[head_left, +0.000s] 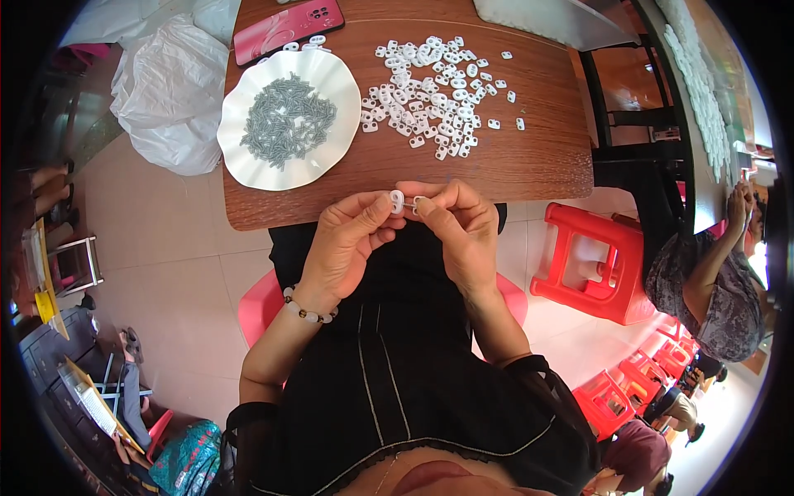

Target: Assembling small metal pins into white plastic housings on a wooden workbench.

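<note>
Just off the table's front edge, my left hand pinches a small white oval plastic piece with two holes. Close beside it, my right hand grips a second white piece, mostly covered by the fingers. A thin pin spans the short gap between the two pieces. On the table, a white wavy-rimmed plate holds a heap of small grey pins. To its right lies a loose spread of white two-hole pieces.
A pink phone lies at the brown table's far left. A white plastic bag is left of the table. Red stools stand at the right, where another person sits by a second table.
</note>
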`<act>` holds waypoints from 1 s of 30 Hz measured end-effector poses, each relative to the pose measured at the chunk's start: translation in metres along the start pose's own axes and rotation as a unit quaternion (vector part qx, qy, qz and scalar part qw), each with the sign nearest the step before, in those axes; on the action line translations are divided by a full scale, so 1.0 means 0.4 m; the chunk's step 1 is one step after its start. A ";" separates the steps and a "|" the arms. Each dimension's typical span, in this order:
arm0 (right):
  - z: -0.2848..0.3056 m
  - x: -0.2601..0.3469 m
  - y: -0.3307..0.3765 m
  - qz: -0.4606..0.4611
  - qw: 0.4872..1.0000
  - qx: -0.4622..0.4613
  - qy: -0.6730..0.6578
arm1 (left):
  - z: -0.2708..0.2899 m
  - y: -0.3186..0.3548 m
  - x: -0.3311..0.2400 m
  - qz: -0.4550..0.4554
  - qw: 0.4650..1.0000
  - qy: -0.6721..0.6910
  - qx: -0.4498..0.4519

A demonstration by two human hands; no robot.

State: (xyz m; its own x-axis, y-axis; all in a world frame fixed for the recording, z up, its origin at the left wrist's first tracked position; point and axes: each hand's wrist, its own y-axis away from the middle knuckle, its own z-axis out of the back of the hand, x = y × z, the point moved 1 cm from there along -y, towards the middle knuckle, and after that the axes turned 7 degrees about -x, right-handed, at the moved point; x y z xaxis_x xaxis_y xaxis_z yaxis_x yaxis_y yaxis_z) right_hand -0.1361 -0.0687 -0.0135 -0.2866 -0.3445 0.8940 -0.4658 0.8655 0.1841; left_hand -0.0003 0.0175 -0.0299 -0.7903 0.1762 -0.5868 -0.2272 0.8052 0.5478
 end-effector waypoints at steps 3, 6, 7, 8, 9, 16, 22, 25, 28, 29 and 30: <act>0.001 -0.003 0.001 0.012 1.000 0.002 0.002 | -0.002 0.000 0.000 -0.009 1.000 -0.007 -0.002; 0.002 -0.004 0.003 0.006 1.000 0.011 -0.005 | -0.004 0.001 0.000 -0.022 1.000 -0.018 -0.005; 0.003 -0.004 0.002 0.009 1.000 0.010 -0.002 | -0.005 0.001 -0.001 -0.028 0.999 -0.022 -0.007; 0.003 -0.005 0.002 0.012 1.000 0.010 0.002 | -0.006 0.001 0.000 -0.027 0.999 -0.022 -0.007; 0.003 -0.006 0.002 0.011 1.000 0.010 0.002 | -0.006 0.001 0.001 -0.036 0.999 -0.031 -0.012; 0.002 -0.006 0.005 0.011 1.000 0.021 -0.001 | -0.011 0.005 -0.006 -0.082 0.993 -0.078 -0.021; -0.003 -0.010 0.014 0.024 1.000 0.017 0.004 | -0.013 0.009 -0.012 -0.087 0.992 -0.092 -0.025; -0.006 -0.010 0.016 0.028 1.000 0.009 0.010 | -0.014 0.011 -0.014 -0.092 0.991 -0.099 -0.026; -0.007 -0.010 0.017 0.028 0.999 0.002 0.018 | -0.011 0.011 -0.013 -0.096 0.989 -0.105 -0.027; -0.006 -0.010 0.018 0.027 0.999 0.000 0.017 | -0.011 0.010 -0.012 -0.095 0.990 -0.105 -0.026; -0.006 -0.010 0.018 0.027 0.999 -0.001 0.018 | -0.012 0.009 -0.011 -0.096 0.989 -0.106 -0.026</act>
State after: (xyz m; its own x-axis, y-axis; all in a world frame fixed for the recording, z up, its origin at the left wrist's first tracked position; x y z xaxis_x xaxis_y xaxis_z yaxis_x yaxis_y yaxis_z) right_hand -0.1363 -0.0603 -0.0149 -0.2813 -0.2841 0.9166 -0.4487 0.8833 0.1360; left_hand -0.0002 0.0169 -0.0224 -0.5939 0.1411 -0.7921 -0.3959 0.8058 0.4404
